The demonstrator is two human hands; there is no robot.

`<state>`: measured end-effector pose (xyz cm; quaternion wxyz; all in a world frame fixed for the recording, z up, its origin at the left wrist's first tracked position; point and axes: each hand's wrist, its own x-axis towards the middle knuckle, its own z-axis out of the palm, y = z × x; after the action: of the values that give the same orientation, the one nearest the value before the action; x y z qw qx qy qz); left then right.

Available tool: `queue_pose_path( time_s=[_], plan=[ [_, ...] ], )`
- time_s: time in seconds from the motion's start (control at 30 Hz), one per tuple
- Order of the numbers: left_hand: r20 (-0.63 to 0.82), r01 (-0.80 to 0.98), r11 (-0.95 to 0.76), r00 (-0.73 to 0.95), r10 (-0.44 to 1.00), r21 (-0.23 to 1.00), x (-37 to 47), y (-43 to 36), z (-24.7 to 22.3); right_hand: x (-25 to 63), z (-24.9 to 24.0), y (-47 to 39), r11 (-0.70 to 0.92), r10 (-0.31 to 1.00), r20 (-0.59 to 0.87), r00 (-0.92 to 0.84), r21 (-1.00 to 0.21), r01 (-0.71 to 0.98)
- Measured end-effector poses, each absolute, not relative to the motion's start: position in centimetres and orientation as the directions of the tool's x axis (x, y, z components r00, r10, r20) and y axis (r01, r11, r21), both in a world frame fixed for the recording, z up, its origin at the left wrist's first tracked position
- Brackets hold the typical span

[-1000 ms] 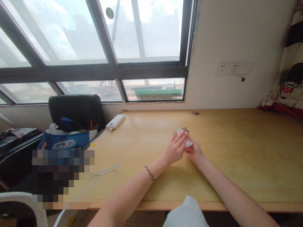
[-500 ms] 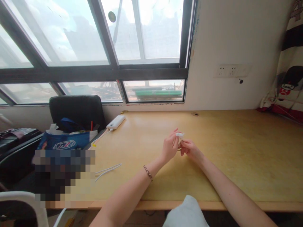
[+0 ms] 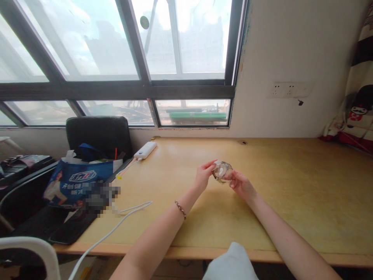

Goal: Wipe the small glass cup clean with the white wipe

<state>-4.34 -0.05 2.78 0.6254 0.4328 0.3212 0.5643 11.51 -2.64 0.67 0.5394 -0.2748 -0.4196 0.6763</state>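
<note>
A small, round, see-through dish [image 3: 223, 177] with a wavy dark-looking rim is held up over the table, its flat face turned toward me. My left hand [image 3: 203, 175] pinches a small white piece [image 3: 217, 163] that looks like tissue, against the dish's upper left rim. On the opposite side, the fingers of my right hand [image 3: 242, 187] are closed on the dish's right edge. Glare blurs the dish's middle, and some fingertips are hidden behind it.
The wooden table [image 3: 291, 202] spreads under both hands. A white power bank [image 3: 145, 149] with a cable lies at its far left, and a white cable [image 3: 116, 225] crosses the left side. A blue bag [image 3: 84, 175] stands on a black chair [image 3: 97, 134].
The dish has turned from nearly edge-on to face me, and my hands have moved apart around it. The view has shifted slightly left.
</note>
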Motion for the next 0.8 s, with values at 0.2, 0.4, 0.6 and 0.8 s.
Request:
queue_pose_path(
  time_s=[0.2,0.4,0.6,0.8],
  plan=[
    [0.123,-0.285,-0.09,0.099,0.987,0.954,-4.3,0.0,2.2,12.0,0.4,-2.3,-0.051,0.972,0.086,-0.219,-0.831,-0.554],
    [0.243,-0.142,-0.231,0.068,0.968,0.962,-3.8,-0.9,2.3,12.4,0.6,-1.9,-0.005,0.987,0.106,-0.122,-0.736,-0.677],
    [0.56,0.1,-0.563,0.064,0.826,0.82,-3.4,-2.4,2.6,12.4,0.4,-1.7,-0.058,0.979,0.103,-0.178,-0.692,-0.72],
    [0.738,0.177,-0.778,0.248,0.628,0.602,-3.5,-2.8,2.4,12.4,0.3,-1.7,-0.1,0.968,0.105,-0.228,-0.673,-0.733]
  ],
)
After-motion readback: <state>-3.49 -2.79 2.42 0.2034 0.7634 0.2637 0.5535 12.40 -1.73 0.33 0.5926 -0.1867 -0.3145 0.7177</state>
